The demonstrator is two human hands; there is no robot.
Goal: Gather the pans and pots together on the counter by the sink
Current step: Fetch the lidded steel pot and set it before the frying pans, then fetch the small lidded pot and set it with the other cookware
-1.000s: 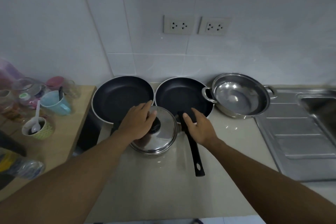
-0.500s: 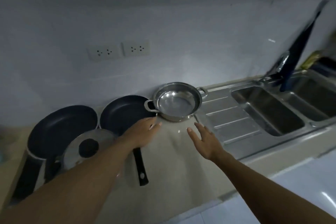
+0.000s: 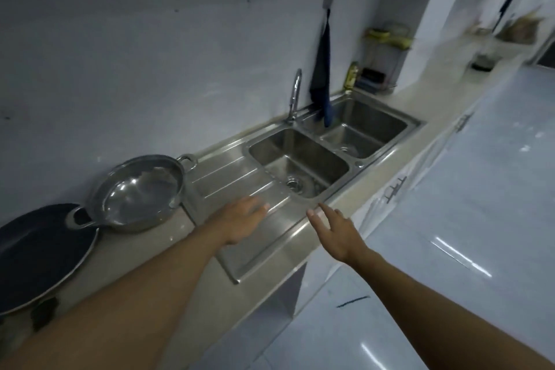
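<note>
Pale tiled walls back your beige stone surface [image 3: 168,237], where a double-basin steel sink [image 3: 303,156] is set in. Your left hand [image 3: 240,221] hovers flat and empty over the ribbed drainboard [image 3: 228,180], fingers spread. Your right hand [image 3: 336,231] is open too, holding nothing, above the surface's front edge. At far left, the round two-handled steel pot [image 3: 138,192] touches the black non-stick frying pan [image 3: 39,252].

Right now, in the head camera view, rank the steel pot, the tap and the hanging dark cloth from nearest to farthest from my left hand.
From the left hand:
1. Steel pot, on the counter to its left.
2. Tap, behind the sink, beyond the hand.
3. Dark cloth, hanging on the wall past the tap.
</note>
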